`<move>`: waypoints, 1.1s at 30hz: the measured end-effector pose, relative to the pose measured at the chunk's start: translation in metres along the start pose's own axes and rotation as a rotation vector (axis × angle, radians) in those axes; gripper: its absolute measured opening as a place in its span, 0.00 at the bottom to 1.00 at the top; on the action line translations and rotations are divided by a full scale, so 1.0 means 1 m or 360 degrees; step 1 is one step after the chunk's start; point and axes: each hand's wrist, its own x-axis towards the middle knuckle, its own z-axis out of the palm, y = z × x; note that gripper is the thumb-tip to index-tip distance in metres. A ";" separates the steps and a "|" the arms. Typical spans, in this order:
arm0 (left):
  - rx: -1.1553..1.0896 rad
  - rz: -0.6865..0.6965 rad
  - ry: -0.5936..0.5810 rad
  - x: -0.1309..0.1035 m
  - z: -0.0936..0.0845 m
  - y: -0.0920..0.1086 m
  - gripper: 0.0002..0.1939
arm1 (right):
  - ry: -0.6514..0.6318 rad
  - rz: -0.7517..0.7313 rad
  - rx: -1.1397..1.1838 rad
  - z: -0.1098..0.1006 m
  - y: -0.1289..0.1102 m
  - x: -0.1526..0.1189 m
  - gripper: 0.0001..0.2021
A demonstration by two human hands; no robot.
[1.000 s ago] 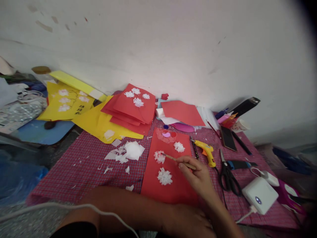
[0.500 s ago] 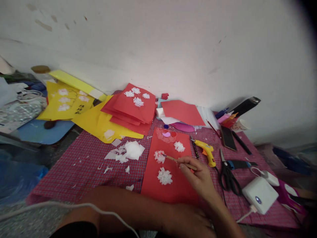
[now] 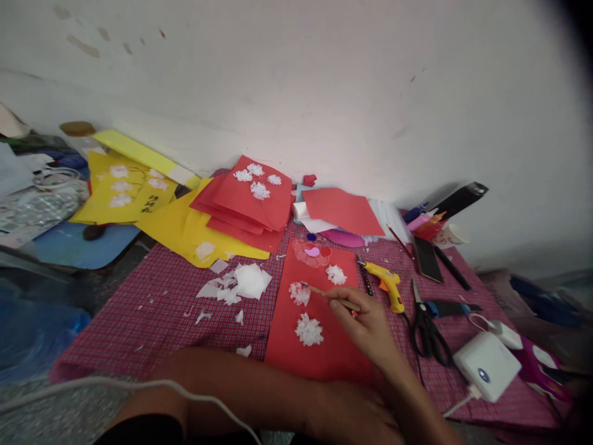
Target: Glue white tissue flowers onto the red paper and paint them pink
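My right hand [image 3: 364, 318] pinches a thin wooden-handled paintbrush [image 3: 319, 291], its tip touching a white paper flower [image 3: 299, 295] tinged pink. That flower is on a red sheet [image 3: 287, 334], with another white flower [image 3: 336, 275] to the upper right and a third [image 3: 309, 330] below. Near the top of the sheet lies a clear palette [image 3: 311, 253] with pink and red paint. My left forearm crosses the front of the table, and my left hand [image 3: 354, 411] rests flat at the sheet's lower edge, its fingers partly hidden by my right forearm.
Torn white paper [image 3: 250, 281] lies left of the sheet. Behind are stacked red sheets [image 3: 250, 204] and yellow paper [image 3: 180, 228]. To the right are a yellow glue gun [image 3: 386, 281], black scissors [image 3: 428, 330], a phone [image 3: 427, 258] and a white box [image 3: 487, 364] with a cable.
My right hand has shifted slightly left and up with the paintbrush, whose tip stays on the same flower. My left arm stays in place.
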 end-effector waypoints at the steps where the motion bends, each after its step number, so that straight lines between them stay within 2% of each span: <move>1: 0.0001 0.0001 0.0010 0.000 0.000 0.000 0.06 | 0.0007 0.0009 0.0018 0.000 0.000 0.000 0.07; 7: 0.0021 0.0009 0.0024 -0.002 0.000 0.001 0.07 | -0.0108 0.0061 0.0061 0.001 -0.004 0.006 0.08; 14: 0.0057 0.0028 0.0018 -0.002 0.006 0.001 0.06 | -0.0045 0.0058 0.0030 0.000 -0.001 0.006 0.08; 21: 0.0040 0.0040 -0.0081 -0.001 -0.005 0.001 0.01 | 0.0053 0.0093 0.0074 -0.009 0.006 -0.009 0.07; 25: 0.0044 0.0036 -0.0075 -0.002 -0.007 0.001 0.03 | 0.0062 0.0116 0.0064 -0.008 0.011 -0.018 0.07; 33: 0.0005 0.0025 -0.0146 -0.002 -0.012 0.001 0.04 | 0.0028 0.0103 0.0095 -0.003 0.008 -0.019 0.07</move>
